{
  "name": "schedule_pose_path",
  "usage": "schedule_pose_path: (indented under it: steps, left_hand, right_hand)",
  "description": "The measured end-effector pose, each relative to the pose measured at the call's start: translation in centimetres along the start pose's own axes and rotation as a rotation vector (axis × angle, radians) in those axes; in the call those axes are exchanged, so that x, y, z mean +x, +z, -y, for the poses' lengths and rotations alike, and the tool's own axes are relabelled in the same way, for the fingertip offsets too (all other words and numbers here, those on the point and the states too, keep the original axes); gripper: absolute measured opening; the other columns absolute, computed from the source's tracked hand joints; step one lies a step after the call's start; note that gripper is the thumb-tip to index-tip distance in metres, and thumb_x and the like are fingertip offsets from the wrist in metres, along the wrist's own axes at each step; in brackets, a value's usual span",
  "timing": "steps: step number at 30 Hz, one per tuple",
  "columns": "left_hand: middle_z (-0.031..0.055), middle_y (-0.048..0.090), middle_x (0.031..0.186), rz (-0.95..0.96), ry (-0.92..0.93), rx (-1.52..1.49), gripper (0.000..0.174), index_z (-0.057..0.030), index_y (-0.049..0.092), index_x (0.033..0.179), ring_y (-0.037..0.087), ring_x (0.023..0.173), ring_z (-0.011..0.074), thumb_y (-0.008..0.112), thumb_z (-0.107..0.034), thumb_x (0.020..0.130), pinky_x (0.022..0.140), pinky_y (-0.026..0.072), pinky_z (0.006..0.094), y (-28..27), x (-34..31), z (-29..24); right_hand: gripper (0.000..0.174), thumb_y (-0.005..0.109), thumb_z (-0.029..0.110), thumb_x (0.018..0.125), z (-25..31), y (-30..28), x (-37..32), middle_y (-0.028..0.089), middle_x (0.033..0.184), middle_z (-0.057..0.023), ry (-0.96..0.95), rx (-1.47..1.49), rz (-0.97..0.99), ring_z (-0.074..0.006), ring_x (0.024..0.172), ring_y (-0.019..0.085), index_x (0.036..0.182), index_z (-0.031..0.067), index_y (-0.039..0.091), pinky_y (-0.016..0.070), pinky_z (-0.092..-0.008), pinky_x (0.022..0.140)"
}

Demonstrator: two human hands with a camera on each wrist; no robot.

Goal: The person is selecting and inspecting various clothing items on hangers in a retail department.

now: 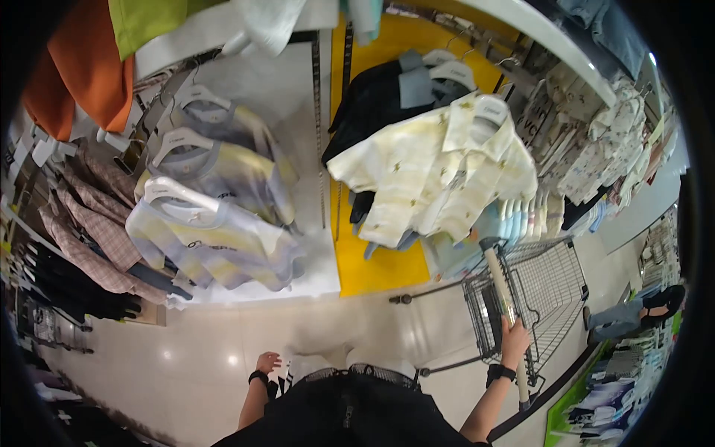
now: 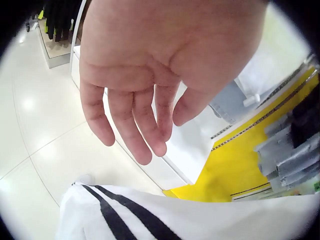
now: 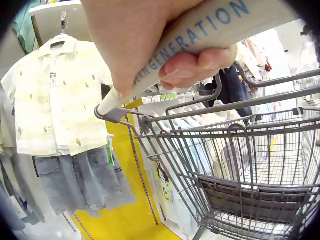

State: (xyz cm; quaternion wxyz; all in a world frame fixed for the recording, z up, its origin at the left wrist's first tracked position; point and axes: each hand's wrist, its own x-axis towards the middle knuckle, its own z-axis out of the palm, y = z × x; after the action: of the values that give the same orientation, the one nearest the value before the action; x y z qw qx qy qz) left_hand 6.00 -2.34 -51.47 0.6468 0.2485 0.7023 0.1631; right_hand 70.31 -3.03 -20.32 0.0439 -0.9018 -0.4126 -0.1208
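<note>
My right hand [image 1: 515,342] grips the pale handle bar [image 3: 200,37] of a wire shopping cart [image 1: 547,290]; in the right wrist view the fingers curl round the bar, which carries blue lettering. The cart's basket shows bare wire [image 3: 280,145] on its inside. At my left side the left hand [image 1: 269,362] hangs loosely with nothing in it, its fingers relaxed and slightly bent in the left wrist view [image 2: 165,65]. Below that hand is a white trouser leg [image 2: 130,215] with black stripes.
Ahead hang a pale yellow patterned shirt [image 1: 417,171] and several pastel sweaters [image 1: 208,238] on a white and yellow wall display. Checked shirts [image 1: 97,223] hang at left. Another person [image 1: 633,316] stands beyond the cart at right, near a low rack of clothes [image 1: 614,391].
</note>
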Motion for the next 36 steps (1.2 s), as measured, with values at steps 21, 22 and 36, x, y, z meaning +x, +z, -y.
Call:
schedule_pose_path:
  steps: [21, 22, 36]
  left_hand:
    - [0.0078, 0.063, 0.095, -0.073, -0.167, -0.026, 0.029, -0.0088, 0.053, 0.11, 0.062, 0.083, 0.0233, 0.047, -0.021, 0.085, 0.075, 0.042, 0.0434, 4.2, -5.3, 3.2]
    - [0.0086, 0.063, 0.093, -0.092, -0.142, -0.012, 0.028, -0.0086, 0.054, 0.108, 0.063, 0.082, 0.0245, 0.048, -0.021, 0.084, 0.075, 0.0418, 0.0447, 4.6, -5.7, 2.8]
    - [0.0133, 0.064, 0.088, -0.067, -0.174, -0.1, 0.024, -0.004, 0.057, 0.102, 0.064, 0.069, 0.0262, 0.05, -0.015, 0.082, 0.059, 0.0469, 0.0366, 7.4, -7.0, 8.8]
  right_hand:
    - [0.048, 0.055, 0.047, 0.081, -10.1, 3.2, 6.2, 0.059, 0.063, -0.0191, 0.021, 0.042, -0.043, -0.0355, 0.061, 0.06, 0.075, 0.0002, 0.057, 0.0456, -0.0445, 0.053]
    - [0.048, 0.054, 0.048, 0.081, -10.0, 2.9, 6.3, 0.059, 0.063, -0.0191, 0.027, 0.041, -0.037, -0.0353, 0.061, 0.06, 0.075, 0.0002, 0.057, 0.0457, -0.0444, 0.053]
    - [0.05, 0.051, 0.05, 0.082, -10.7, 3.0, 7.4, 0.06, 0.064, -0.0191, 0.023, 0.023, 0.021, -0.0358, 0.061, 0.06, 0.08, -0.0006, 0.058, 0.0466, -0.043, 0.054]
